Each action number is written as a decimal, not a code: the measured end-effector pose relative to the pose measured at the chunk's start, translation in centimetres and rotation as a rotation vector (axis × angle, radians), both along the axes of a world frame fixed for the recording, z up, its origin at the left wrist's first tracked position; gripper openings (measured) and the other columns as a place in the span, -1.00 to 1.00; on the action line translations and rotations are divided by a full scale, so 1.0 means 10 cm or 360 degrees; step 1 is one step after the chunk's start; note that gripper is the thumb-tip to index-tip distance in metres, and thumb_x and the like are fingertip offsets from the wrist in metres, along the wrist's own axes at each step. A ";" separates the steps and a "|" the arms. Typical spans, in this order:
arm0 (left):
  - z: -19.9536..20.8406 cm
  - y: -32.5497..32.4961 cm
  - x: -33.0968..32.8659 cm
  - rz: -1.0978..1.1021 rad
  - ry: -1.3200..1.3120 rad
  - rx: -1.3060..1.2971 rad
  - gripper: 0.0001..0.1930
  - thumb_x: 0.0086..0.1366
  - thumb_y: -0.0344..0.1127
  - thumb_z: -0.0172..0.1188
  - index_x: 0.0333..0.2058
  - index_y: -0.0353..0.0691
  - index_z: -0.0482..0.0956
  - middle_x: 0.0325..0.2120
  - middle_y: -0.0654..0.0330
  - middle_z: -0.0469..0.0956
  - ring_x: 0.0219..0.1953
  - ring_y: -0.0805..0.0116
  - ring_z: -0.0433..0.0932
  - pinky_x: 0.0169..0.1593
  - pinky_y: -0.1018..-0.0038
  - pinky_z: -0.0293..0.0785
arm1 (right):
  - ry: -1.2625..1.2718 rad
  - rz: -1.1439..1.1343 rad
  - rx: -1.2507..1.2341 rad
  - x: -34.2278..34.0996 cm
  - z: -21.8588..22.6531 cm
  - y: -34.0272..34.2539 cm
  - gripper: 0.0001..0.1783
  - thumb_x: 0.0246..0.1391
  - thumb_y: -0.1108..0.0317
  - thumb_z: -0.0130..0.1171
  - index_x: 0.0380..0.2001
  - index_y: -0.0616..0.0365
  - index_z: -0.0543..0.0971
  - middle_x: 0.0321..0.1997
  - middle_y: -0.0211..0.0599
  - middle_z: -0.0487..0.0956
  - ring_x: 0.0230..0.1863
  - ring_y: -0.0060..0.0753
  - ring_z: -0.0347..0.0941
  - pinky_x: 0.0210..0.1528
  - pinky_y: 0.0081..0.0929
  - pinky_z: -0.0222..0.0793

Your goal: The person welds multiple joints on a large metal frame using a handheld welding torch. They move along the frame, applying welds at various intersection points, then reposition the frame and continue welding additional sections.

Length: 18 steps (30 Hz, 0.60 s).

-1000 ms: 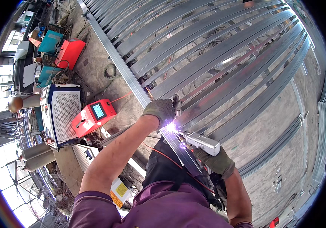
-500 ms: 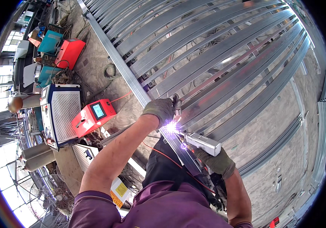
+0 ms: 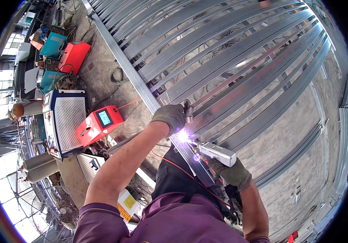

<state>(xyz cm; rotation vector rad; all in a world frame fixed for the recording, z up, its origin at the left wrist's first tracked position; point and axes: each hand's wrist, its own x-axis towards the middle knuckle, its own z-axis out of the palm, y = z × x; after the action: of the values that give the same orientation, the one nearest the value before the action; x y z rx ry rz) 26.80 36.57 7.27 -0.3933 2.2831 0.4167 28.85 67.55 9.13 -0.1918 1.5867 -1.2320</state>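
The torch (image 3: 218, 154), a boxy silver body tapering to a slim nozzle, lay across the right forward side of the metal rail (image 3: 136, 79), its tip beside a violet-white arc (image 3: 183, 135) near the ends of the long slats (image 3: 238, 99). It was judged to be rigid and of moderate weight, hard and smooth along the casing and probably hot toward the nozzle, so that the sound place to take hold was the rear underside, well back from the glare. The rail and slats, of grey metal, appeared stiff and, by their length, heavy, with slick faces and likely hot ends. The right hand (image 3: 234, 174), in an olive glove, took that rear hold: its grip was closed about the torch from below, some fingers being hidden by the casing. The left hand (image 3: 169, 118), gloved likewise, formed a rounded fist against the rail, just beside the arc; its grip was drawn together on a short metal tool (image 3: 189, 112), whose head projected at the far side while the held part remained concealed. A red cable (image 3: 174, 167) ran past the trousers toward the right hand.
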 end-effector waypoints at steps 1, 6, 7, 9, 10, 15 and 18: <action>0.00 0.00 0.00 -0.0016 -0.0003 0.0003 -0.65 0.42 -0.13 0.05 -0.08 -0.21 0.71 -0.13 -0.02 0.73 -0.03 -0.01 0.71 0.07 0.19 0.59 | 0.0022 -0.0028 -0.0023 0.02 -0.02 0.01 -0.48 0.30 0.13 0.36 0.23 0.11 0.57 -0.31 -0.45 0.69 -0.46 -0.71 0.50 -0.42 -0.54 0.46; 0.05 0.01 -0.01 -0.0041 0.0006 0.0017 -0.64 0.43 -0.13 0.05 -0.05 -0.22 0.70 -0.14 -0.03 0.73 -0.02 0.01 0.70 0.07 0.19 0.59 | -0.0005 -0.0052 -0.0034 0.02 0.00 0.01 -0.50 0.31 0.12 0.35 0.21 0.11 0.58 -0.34 -0.47 0.68 -0.50 -0.72 0.47 -0.45 -0.54 0.44; 0.02 -0.01 0.01 -0.0037 0.0006 0.0032 -0.63 0.43 -0.11 0.03 -0.05 -0.24 0.68 -0.14 -0.06 0.72 -0.03 -0.02 0.70 0.06 0.16 0.58 | -0.0022 -0.0025 -0.0016 0.00 0.03 0.00 -0.50 0.31 0.12 0.35 0.21 0.10 0.58 -0.34 -0.47 0.69 -0.50 -0.72 0.48 -0.45 -0.54 0.44; -0.02 -0.03 0.01 -0.0036 0.0006 0.0067 -0.59 0.45 -0.06 -0.01 -0.04 -0.26 0.63 -0.15 -0.12 0.71 -0.05 -0.09 0.69 0.04 0.11 0.56 | -0.0039 0.0004 0.0018 -0.01 0.05 0.00 -0.51 0.31 0.13 0.35 0.21 0.10 0.58 -0.34 -0.47 0.69 -0.49 -0.72 0.48 -0.45 -0.55 0.44; 0.00 -0.02 0.00 -0.0045 0.0008 0.0047 -0.60 0.45 -0.09 -0.01 -0.03 -0.25 0.64 -0.14 -0.09 0.71 -0.04 -0.06 0.69 0.05 0.13 0.57 | -0.0048 0.0006 0.0028 -0.01 0.05 0.01 -0.51 0.31 0.13 0.35 0.21 0.10 0.59 -0.35 -0.48 0.69 -0.50 -0.72 0.48 -0.45 -0.55 0.44; 0.22 0.06 -0.06 0.0003 0.0030 0.0055 -0.61 0.47 -0.13 -0.03 0.05 -0.22 0.63 -0.13 -0.01 0.73 -0.01 -0.02 0.69 0.05 0.18 0.59 | -0.0052 -0.0091 -0.0053 0.06 -0.03 0.04 -0.52 0.32 0.13 0.34 0.21 0.09 0.58 -0.39 -0.50 0.68 -0.53 -0.73 0.45 -0.48 -0.55 0.41; 0.13 0.02 -0.04 0.0010 -0.0061 -0.0012 -0.57 0.49 -0.09 -0.08 0.09 -0.23 0.58 -0.12 -0.01 0.72 -0.01 -0.02 0.69 0.05 0.19 0.59 | -0.0063 -0.0020 0.0017 0.01 0.04 0.04 -0.51 0.32 0.13 0.34 0.22 0.10 0.58 -0.36 -0.49 0.68 -0.50 -0.74 0.47 -0.47 -0.56 0.42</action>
<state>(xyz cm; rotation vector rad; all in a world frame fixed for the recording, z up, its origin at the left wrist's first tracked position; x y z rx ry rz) 26.41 36.78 8.54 -0.4089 2.2475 0.4003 28.98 67.98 9.49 -0.1499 1.5620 -1.2293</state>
